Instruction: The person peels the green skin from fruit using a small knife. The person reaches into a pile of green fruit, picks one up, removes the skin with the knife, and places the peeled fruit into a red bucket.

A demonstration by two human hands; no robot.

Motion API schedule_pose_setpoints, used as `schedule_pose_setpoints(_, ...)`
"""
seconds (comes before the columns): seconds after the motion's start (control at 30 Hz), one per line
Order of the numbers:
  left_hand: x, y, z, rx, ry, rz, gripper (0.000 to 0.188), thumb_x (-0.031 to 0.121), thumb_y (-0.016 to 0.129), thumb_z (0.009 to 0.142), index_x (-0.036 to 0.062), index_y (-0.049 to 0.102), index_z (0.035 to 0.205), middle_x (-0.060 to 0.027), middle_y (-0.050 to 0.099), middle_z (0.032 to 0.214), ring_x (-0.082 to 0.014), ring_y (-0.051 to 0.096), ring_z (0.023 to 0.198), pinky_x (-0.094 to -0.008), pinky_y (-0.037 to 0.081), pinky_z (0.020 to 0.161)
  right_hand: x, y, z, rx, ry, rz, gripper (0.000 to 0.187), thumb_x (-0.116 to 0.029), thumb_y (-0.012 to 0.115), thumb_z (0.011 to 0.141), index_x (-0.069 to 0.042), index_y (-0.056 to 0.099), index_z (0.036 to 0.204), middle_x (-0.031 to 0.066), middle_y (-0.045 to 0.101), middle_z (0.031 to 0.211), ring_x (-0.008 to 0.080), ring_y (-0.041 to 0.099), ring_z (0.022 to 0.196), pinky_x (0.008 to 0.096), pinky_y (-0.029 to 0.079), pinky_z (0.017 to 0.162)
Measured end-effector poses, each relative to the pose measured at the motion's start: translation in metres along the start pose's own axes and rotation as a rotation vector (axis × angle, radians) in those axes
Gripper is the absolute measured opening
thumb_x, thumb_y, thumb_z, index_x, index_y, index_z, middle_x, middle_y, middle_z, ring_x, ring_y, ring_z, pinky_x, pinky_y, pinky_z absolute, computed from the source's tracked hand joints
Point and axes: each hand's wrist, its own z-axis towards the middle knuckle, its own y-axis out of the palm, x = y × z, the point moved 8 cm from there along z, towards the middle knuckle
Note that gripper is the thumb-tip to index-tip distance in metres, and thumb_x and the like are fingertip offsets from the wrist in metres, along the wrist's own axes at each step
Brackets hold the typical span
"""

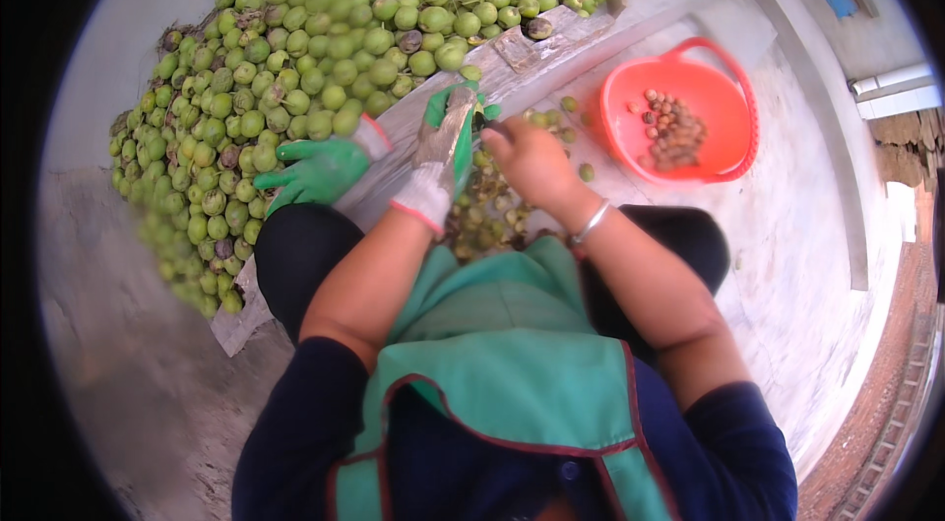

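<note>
The right hand (536, 163), bare, closes around a dark tool (499, 131) right beside the left hand (450, 132), whose gloved fingers curl at the long edge of a wooden board (566, 41). Split husks (497, 211) lie below both hands, between the knees. A strip of pale floor (630, 226) separates the right wrist from the red bucket (717, 112), leaving room on that side; on the left, a loose green glove (330, 169) and the heaped green fruits (285, 88) crowd close beyond the board.

The tool's far end is blurred and partly covered, and I cannot tell what the left hand pinches; the heap blurs in patches. Countable: two hands, one tool, one loose glove, one board, one bucket. The fruits, husks and brown nuts (674, 132) in the bucket are too many to count.
</note>
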Motion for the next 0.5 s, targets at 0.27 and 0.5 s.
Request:
schedule_pose_setpoints(0.27, -0.008, -0.005, 0.018, -0.223, 0.102, 0.184, 0.038, 0.033, 0.057, 0.095, 0.0050, 0.056, 0.120, -0.0066, 0.064, 0.101, -0.0149, 0.061, 0.086, -0.0289, 0.050, 0.076, -0.005, -0.002, 0.002, -0.113, 0.059, -0.098, 0.039, -0.038, 0.053, 0.092, 0.000, 0.061, 0.097, 0.0254, 0.065, 0.087, 0.0411, 0.062, 0.084, 0.0462, 0.048, 0.077)
schedule_pose_setpoints(0.5, -0.001, -0.005, 0.005, -0.230, -0.104, 0.434, 0.038, 0.035, 0.055, 0.095, 0.0042, 0.060, 0.117, -0.0059, 0.065, 0.099, -0.0145, 0.062, 0.085, -0.0282, 0.050, 0.074, -0.010, -0.002, -0.009, -0.231, -0.059, -0.467, 0.035, -0.038, 0.051, 0.093, -0.003, 0.055, 0.098, 0.0168, 0.067, 0.080, 0.0346, 0.065, 0.075, 0.0455, 0.051, 0.064)
